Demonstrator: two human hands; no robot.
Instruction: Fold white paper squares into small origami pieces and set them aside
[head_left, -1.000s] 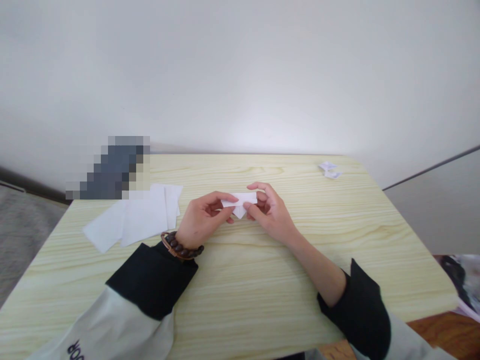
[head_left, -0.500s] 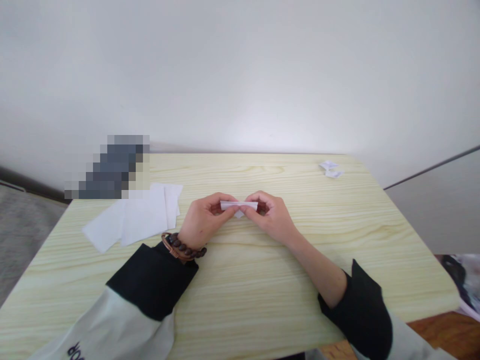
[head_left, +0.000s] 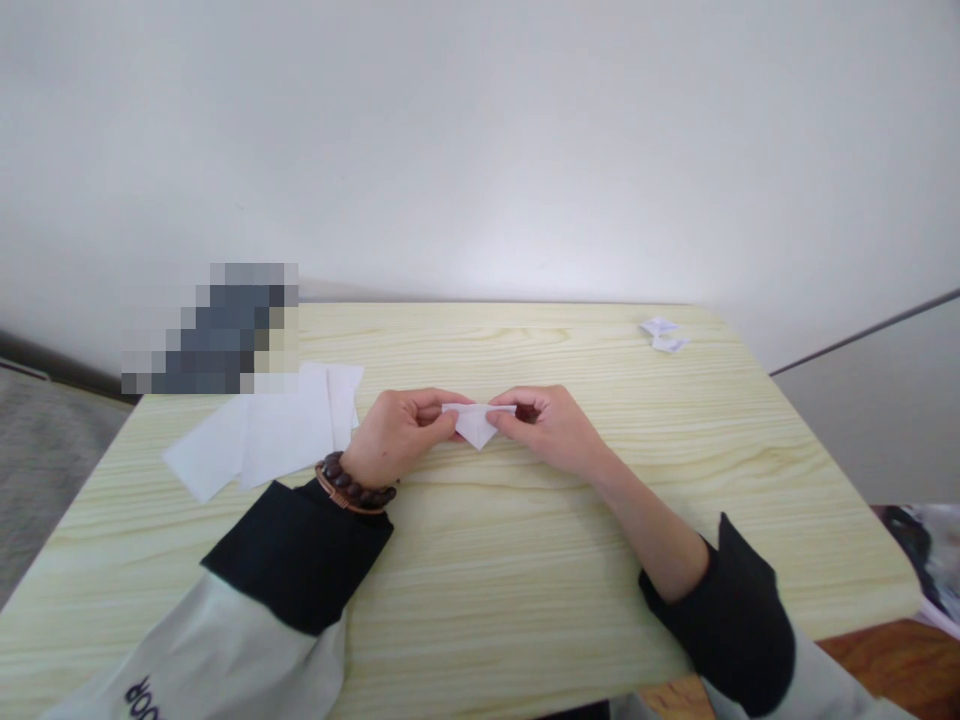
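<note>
Between my two hands is a small folded piece of white paper (head_left: 477, 426), shaped like a triangle with its point toward me and a straight edge on the far side. My left hand (head_left: 401, 430) pinches its left corner between thumb and fingers. The right corner is pinched in the same way by my right hand (head_left: 546, 428). Parts of both corners are hidden by my thumbs. A dark beaded bracelet (head_left: 352, 487) circles my left wrist.
Several white paper sheets (head_left: 285, 430) overlap on the left of the wood-grain table (head_left: 495, 590). Behind them is a blurred dark object (head_left: 217, 335). Folded white paper pieces (head_left: 664, 335) lie at the far right. A pale wall (head_left: 480, 150) rises behind the table.
My left thumb has slid left, away from the middle of the folded paper, and the right thumb slightly right. More of the triangular face now shows.
</note>
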